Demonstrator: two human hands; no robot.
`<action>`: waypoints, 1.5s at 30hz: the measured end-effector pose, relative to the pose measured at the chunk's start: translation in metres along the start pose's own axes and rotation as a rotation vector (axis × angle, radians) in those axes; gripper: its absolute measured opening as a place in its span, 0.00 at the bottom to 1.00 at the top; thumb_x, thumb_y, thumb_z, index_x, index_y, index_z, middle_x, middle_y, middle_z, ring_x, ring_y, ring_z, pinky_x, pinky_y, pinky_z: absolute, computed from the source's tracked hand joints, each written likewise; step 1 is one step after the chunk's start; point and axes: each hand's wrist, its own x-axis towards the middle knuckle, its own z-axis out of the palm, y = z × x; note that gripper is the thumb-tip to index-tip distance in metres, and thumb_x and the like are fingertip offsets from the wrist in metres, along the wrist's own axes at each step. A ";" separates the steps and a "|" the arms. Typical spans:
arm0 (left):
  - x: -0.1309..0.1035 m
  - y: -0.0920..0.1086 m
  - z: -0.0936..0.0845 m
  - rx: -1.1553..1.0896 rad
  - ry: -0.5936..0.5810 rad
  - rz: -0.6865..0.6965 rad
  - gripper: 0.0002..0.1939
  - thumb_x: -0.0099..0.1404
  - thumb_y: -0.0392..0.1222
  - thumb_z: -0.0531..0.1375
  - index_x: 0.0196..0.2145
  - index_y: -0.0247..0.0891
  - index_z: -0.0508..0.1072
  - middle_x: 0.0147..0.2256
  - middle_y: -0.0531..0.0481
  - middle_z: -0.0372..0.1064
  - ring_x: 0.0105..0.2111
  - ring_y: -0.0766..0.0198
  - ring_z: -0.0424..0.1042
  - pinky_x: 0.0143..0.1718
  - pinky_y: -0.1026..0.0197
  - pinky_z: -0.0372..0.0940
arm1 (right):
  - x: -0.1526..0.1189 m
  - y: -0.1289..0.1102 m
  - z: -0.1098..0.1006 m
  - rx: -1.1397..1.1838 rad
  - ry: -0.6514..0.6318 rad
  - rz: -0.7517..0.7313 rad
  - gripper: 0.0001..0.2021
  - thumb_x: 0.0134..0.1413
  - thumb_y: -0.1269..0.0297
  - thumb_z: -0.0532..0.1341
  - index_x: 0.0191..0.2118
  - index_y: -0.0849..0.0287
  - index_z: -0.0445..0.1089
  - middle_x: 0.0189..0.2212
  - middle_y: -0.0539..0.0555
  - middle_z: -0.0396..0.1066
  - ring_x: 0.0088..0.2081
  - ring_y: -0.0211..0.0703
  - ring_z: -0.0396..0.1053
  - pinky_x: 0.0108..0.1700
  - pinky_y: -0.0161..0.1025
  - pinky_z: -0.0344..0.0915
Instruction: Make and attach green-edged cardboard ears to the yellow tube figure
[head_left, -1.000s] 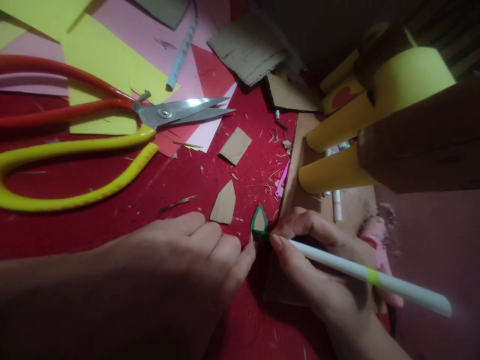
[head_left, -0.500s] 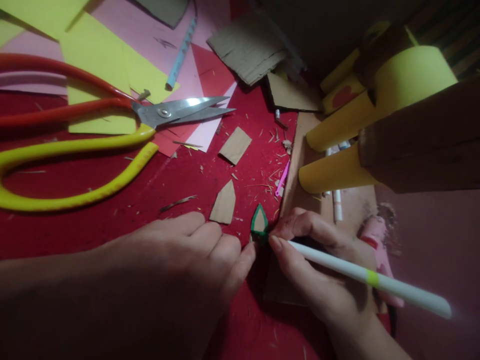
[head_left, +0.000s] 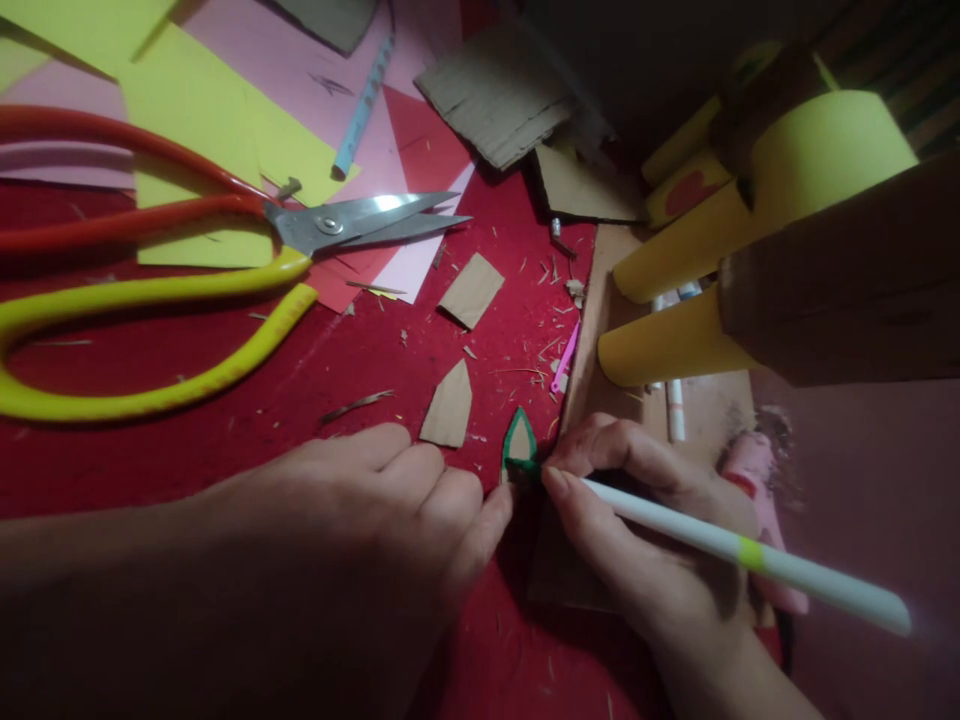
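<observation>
Between finger and thumb, my right hand (head_left: 652, 520) grips a white marker (head_left: 697, 532) with a lime band. Its green tip touches a small pointed cardboard piece (head_left: 520, 440) that has a green edge. The little finger of my left hand (head_left: 390, 510) presses on the lower end of that piece; its other fingers are curled against the red cloth (head_left: 360, 360). Just above my left hand lies a plain pointed cardboard piece (head_left: 448, 408), and farther up a four-sided one (head_left: 471, 291).
Large scissors (head_left: 330, 225) with red and yellow handles lie at the left over yellow paper (head_left: 202, 130). Cardboard scraps (head_left: 499, 95) are at the top. Yellow tubes (head_left: 667, 345) on a cardboard base stand at the right, near a pink tool (head_left: 761, 500).
The marker tip has shifted slightly left on the small piece, and its back end has moved a little right and down. My left hand has stayed almost still.
</observation>
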 end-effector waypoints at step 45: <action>-0.003 -0.001 0.002 0.014 -0.016 0.040 0.26 0.73 0.37 0.62 0.66 0.42 0.77 0.31 0.55 0.68 0.29 0.53 0.63 0.38 0.45 0.66 | 0.003 0.005 -0.010 0.123 -0.019 -0.111 0.11 0.66 0.76 0.74 0.36 0.50 0.83 0.28 0.48 0.85 0.26 0.41 0.81 0.27 0.34 0.75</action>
